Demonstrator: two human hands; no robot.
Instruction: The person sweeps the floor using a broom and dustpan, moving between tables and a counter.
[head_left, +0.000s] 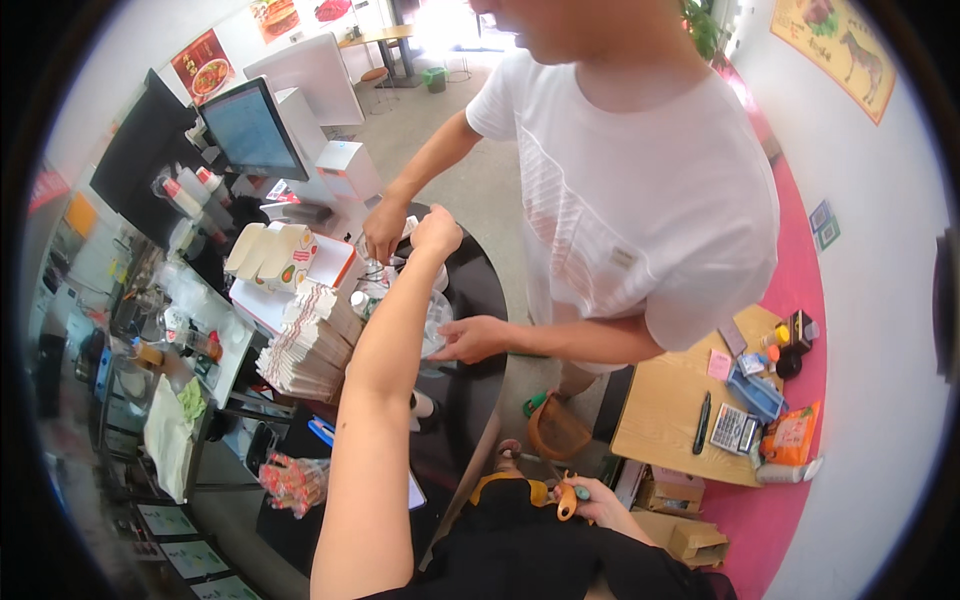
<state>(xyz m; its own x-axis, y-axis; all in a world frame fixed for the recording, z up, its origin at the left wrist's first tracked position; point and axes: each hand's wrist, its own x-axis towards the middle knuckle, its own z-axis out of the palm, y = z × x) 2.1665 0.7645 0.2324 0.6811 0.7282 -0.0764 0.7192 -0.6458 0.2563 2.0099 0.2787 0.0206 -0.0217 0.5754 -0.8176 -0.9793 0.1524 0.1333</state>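
Note:
My left arm reaches across the black counter (469, 390). At its end my left hand (437, 231) is curled above the far part of the counter, and what its fingers may hold is hidden. A clear plastic bowl or lid (437, 322) lies beyond my forearm, by the open hand of a person in a white T-shirt (645, 195). That person's other hand reaches down over small items near a white-capped bottle (360, 301). Low in front of my body, my right hand (592, 501) grips an orange-handled tool (568, 501), seemingly scissors, beside a small teal piece.
Left of my arm stand bundled paper-wrapped sticks (311, 345), food boxes (274, 255), a monitor (251, 131) and stacked cups. A bag of red-tipped items (292, 480) lies nearer. At right, a wooden desk (660, 405) holds a calculator (733, 429) and an orange packet. An orange-brown basket (559, 427) is below.

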